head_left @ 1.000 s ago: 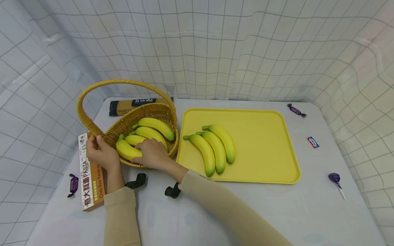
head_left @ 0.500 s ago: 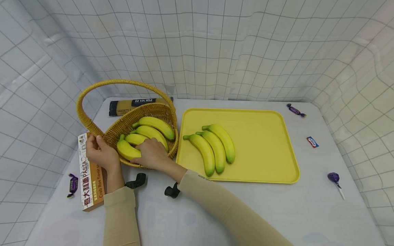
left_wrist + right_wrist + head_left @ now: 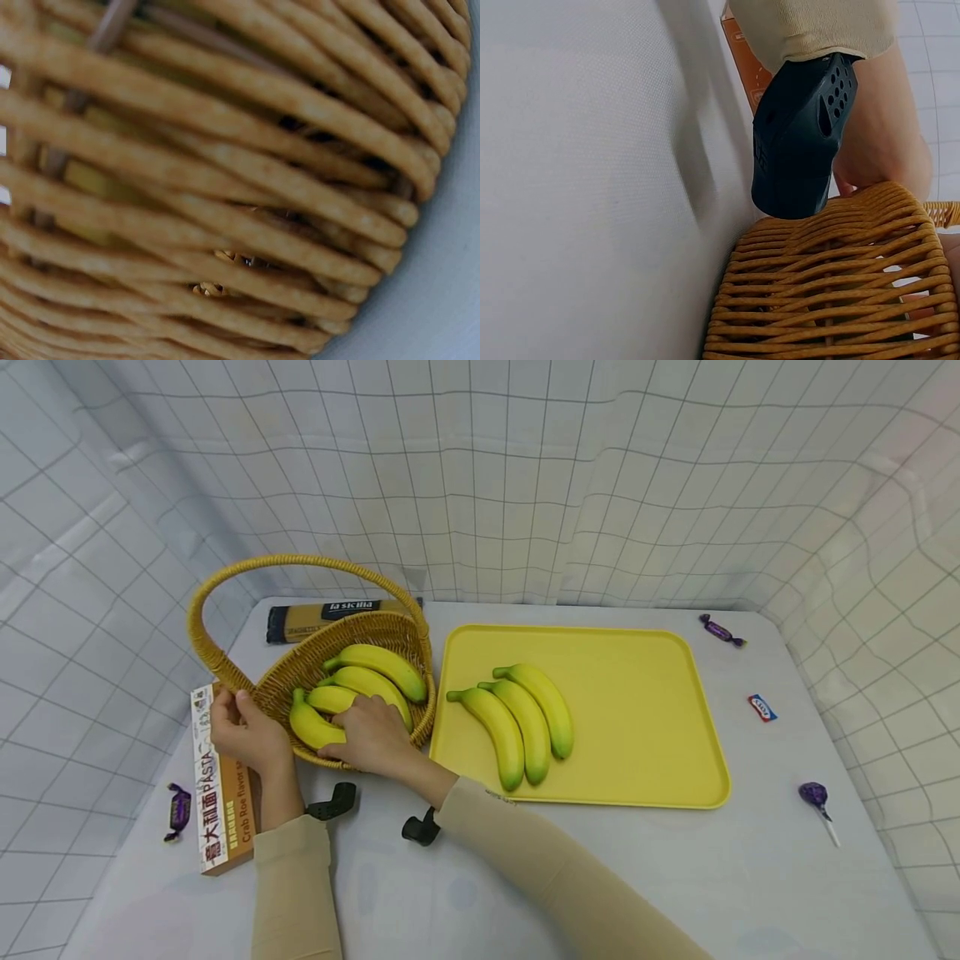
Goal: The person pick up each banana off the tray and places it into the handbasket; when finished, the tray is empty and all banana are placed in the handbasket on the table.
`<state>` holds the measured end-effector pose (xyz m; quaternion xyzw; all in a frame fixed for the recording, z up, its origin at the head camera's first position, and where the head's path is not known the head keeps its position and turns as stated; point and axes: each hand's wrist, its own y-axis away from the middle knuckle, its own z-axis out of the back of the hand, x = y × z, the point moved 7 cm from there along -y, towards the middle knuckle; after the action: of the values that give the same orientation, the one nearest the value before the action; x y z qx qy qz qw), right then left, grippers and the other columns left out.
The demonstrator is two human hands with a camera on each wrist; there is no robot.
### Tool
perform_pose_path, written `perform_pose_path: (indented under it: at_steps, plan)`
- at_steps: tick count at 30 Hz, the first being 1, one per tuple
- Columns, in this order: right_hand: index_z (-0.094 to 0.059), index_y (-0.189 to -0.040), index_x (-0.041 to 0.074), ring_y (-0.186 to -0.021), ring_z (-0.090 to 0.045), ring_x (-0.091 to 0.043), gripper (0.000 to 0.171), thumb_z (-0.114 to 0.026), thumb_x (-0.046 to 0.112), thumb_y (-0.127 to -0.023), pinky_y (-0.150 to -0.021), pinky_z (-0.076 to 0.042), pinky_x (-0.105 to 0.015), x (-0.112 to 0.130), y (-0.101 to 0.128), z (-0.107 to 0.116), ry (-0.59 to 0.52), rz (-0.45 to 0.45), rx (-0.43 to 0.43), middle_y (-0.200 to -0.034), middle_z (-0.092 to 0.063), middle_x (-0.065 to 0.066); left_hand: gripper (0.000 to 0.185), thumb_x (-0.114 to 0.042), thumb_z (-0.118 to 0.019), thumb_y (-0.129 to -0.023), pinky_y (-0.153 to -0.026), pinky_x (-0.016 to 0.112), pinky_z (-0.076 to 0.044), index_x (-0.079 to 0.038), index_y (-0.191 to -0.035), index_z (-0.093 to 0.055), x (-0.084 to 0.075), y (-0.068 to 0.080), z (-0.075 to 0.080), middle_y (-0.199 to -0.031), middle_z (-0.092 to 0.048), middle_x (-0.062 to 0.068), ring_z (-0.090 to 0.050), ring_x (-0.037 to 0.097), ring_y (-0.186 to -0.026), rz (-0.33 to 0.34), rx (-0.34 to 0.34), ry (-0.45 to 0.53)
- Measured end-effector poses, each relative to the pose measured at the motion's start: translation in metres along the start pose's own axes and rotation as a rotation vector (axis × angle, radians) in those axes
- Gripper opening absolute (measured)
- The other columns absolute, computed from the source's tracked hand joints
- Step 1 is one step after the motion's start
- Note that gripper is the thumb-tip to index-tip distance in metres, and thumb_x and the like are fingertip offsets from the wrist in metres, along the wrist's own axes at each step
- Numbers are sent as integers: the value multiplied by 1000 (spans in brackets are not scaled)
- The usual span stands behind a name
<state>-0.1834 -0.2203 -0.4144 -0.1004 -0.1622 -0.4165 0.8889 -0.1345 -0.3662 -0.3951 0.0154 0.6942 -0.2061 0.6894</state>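
Note:
A woven wicker basket (image 3: 262, 681) with a tall arched handle stands at the left of the table, several yellow bananas in it. My left hand (image 3: 251, 735) grips the basket's left rim by the foot of the handle. Over the near rim reaches my right hand (image 3: 372, 735), thumb and fingers around the front banana (image 3: 309, 724); its fingertips are partly hidden. Up close, the left wrist view holds only the basket's woven side (image 3: 225, 165). In the right wrist view, the basket's weave (image 3: 832, 292) hides the right hand's fingers.
A yellow tray (image 3: 637, 718) right of the basket bears three bananas (image 3: 528, 718). Around lie a pasta box (image 3: 225, 793), a dark-ended pasta pack (image 3: 300, 620), wrapped candies (image 3: 722, 631) and a purple lollipop (image 3: 814, 793). Black wrist cameras (image 3: 422, 828) sit near the basket's front.
The front banana in the basket has shifted slightly to the right under my right hand. My left hand has stayed at the rim, and the bananas on the tray have not moved.

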Motion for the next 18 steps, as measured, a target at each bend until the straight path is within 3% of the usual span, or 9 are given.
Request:
perform_pose_path:
  at_steps: [10,18]
  plan:
    - [-63,-132,25,-101,-56,-11,55,-64,56,-87,-75,-42,-22,-3,4,5,-71,7,-13,-118,-64,4,27,-11,-50,-101,-96,22,-44,1,-121,-65,3,-1,0,-119,-66,15,-59,9,-108,-18,4,-6]
    - [-58,-137,15,-113,-54,-11,59,-67,48,-89,-92,-42,-19,-7,14,22,-265,93,-49,-127,-62,0,27,-10,-50,-101,-94,22,-44,2,-120,-65,-1,0,1,-119,-65,17,-59,9,-106,-16,7,8]
